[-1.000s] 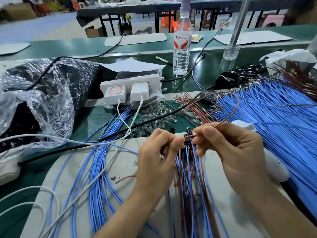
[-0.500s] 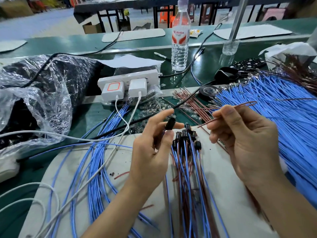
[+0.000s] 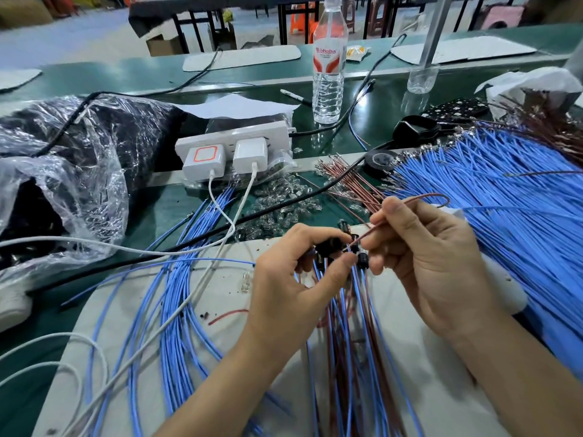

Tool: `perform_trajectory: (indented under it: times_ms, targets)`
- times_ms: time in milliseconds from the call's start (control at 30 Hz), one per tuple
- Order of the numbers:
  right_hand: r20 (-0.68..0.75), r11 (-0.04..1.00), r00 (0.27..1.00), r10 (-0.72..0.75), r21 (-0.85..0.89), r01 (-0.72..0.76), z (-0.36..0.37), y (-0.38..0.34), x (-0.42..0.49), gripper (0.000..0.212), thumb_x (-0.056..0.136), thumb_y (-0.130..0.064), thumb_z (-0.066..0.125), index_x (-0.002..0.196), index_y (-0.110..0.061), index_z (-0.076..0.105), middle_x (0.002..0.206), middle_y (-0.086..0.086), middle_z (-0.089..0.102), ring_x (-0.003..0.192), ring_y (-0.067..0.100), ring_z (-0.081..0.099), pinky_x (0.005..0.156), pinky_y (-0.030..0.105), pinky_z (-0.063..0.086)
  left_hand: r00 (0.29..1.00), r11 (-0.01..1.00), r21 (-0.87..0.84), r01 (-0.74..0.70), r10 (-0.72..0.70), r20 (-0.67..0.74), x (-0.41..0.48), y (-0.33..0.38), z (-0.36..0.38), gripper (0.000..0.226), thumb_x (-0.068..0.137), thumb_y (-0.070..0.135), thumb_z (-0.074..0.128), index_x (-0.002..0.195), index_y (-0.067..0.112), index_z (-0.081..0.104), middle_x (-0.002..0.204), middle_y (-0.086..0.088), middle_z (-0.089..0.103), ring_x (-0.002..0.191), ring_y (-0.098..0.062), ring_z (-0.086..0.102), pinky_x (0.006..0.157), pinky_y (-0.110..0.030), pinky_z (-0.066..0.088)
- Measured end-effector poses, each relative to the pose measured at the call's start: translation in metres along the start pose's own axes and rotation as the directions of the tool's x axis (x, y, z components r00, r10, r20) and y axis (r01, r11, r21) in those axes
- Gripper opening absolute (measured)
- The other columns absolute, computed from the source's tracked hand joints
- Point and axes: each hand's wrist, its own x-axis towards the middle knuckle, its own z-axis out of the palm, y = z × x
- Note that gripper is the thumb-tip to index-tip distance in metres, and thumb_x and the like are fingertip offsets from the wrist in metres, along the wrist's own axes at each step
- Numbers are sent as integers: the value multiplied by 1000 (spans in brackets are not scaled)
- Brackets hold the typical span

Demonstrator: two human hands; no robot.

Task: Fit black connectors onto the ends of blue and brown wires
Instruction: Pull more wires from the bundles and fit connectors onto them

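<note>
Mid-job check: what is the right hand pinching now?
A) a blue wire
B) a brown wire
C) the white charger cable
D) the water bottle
B: the right hand pinches a brown wire that loops above its fingers, tip pointed at the black connector in the left hand.

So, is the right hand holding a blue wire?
No, the right hand pinches a brown wire, its tip at the black connector in the left hand.

A black connector (image 3: 329, 246) lies level, pinched in the left grip (image 3: 284, 288). The brown wire (image 3: 410, 201) loops above the right grip (image 3: 432, 263), its tip meeting the connector. A capped blue-and-brown bundle (image 3: 350, 326) lies beneath both grips.
</note>
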Motion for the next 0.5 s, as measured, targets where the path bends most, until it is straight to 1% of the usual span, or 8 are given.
perform_trajectory:
  times_ms: [100,167,333,433,500]
  targets:
    - [13,1000,1000,8,1,-8,1,1,0,22,63,-36,68,59,-14,69,53,10,65,34,17,54,39,18,45,1000,1000,-18,12,-12,-9,0,-1,0,7,84,27,61,86,21,64,77,10,61,69,-11,54,63,-29,43]
    - [13,1000,1000,1,-12,-1,0,0,0,23,63,-36,68,60,-13,69,54,10,65,35,17,54,39,19,45,1000,999,-29,21,-22,-10,0,-1,0,7,83,27,60,84,20,62,74,11,59,67,-12,53,63,-28,42]
    - [9,1000,1000,-4,-28,4,0,1,1,23,63,-36,68,60,-14,69,54,11,65,35,17,54,39,19,46,1000,1000,-27,11,-11,13,0,2,-1,7,81,24,60,87,21,62,76,9,59,67,-8,51,64,-21,40]
    - [8,999,1000,-8,-39,8,-1,1,0,23,62,-37,69,60,-14,69,54,12,65,35,17,55,39,20,46,1000,999,11,-31,31,5,0,2,-2,3,82,24,61,83,21,61,73,6,57,65,-10,49,62,-23,40]
    - [6,998,1000,-15,-60,15,0,2,0,23,62,-38,69,60,-15,70,54,12,65,35,18,55,40,20,46,999,999,14,-31,31,-9,1,3,-2,4,83,24,60,80,21,61,72,8,55,65,-10,49,62,-23,39]
